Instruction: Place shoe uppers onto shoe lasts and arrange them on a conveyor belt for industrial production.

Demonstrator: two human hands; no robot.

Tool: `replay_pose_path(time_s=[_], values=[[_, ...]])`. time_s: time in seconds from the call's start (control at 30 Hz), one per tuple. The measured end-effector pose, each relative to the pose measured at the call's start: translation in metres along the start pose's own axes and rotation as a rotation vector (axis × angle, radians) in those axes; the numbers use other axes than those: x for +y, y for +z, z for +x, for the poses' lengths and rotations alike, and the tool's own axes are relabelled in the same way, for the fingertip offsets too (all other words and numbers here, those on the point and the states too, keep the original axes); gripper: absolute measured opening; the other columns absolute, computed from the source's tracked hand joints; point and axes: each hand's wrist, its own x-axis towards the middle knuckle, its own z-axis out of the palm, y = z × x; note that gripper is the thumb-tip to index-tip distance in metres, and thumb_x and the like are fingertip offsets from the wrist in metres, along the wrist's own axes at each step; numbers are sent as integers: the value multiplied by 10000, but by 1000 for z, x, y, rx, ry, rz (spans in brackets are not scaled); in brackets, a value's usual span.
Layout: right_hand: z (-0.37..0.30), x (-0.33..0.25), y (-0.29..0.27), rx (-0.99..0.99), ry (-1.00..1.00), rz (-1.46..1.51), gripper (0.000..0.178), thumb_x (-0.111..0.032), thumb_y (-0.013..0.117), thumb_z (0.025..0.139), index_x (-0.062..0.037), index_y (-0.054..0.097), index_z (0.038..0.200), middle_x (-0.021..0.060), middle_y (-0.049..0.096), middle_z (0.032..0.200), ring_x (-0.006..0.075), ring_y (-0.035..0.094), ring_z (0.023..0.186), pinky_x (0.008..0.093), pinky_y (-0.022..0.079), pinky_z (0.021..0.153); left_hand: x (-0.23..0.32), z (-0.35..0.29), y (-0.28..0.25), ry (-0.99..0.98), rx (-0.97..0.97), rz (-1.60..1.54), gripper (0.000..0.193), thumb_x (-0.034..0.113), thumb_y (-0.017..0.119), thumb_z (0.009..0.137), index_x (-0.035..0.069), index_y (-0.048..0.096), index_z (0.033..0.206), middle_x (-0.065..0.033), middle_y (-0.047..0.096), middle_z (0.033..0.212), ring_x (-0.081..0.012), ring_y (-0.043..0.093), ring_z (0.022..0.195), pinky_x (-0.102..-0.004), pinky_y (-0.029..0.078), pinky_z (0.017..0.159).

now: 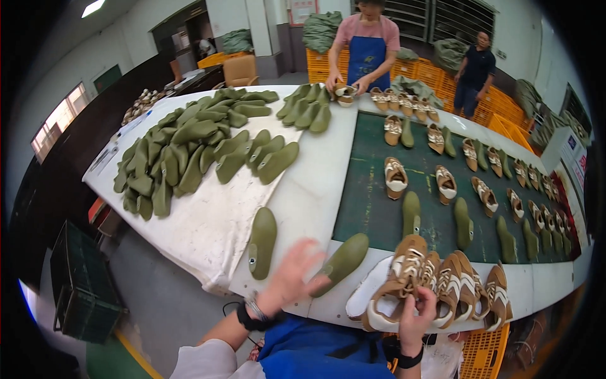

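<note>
Left hand (291, 276): fingers spread, blurred, reaching green shoe last (341, 262) | right hand (416, 314): grasping brown sneaker (398, 284) | progress: several lasted shoes on belt (366, 196); large last pile (189, 151) remains.

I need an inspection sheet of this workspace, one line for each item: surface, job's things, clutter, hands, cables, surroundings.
Surface: white table with a dark green mat on its right part.
Job's things: green shoe last at the near edge; brown-and-white shoe first in a row of similar shoes.
Clutter: heap of green lasts on the table's left; shoes and single lasts spread over the mat.
Hands: left hand blurred, touching the green shoe last; right hand grips the brown-and-white shoe.
Cables: nothing seen.
Surroundings: person in a blue apron at the far end; orange crates behind; dark crate on the floor.
</note>
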Motion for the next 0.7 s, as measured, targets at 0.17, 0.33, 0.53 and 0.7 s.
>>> replay_pose_path(time_s=[0.17,0.33,0.53,0.7], values=[[1,3,-9,28,4,35,207,50,543,801,14,514,1003,95,534,979,154,548,823,240,471,663,-135,-58,-18,-399,115,478,484,131,697,705,50,508,1144,-214,473,1194,-393,471,1075,-438,411,922],[-7,8,-3,-29,1,29,209,33,539,819,10,501,1023,83,530,975,135,545,824,229,459,668,-150,-72,14,-588,6,0,293,22,545,736,97,528,1020,-185,520,990,-377,529,920,-427,452,822],[-12,9,1,-72,-28,-78,216,30,544,809,8,509,1021,65,528,957,109,524,796,214,436,659,-85,-46,70,-290,63,21,437,340,674,774,24,598,1067,-312,430,1254,-456,435,1139,-465,380,971],[-12,14,2,-9,15,-69,223,36,565,782,9,516,998,86,540,914,156,546,756,245,450,647,-18,-35,87,-214,-118,436,507,468,701,689,53,631,972,-160,436,1298,-407,335,1227,-545,378,897]])
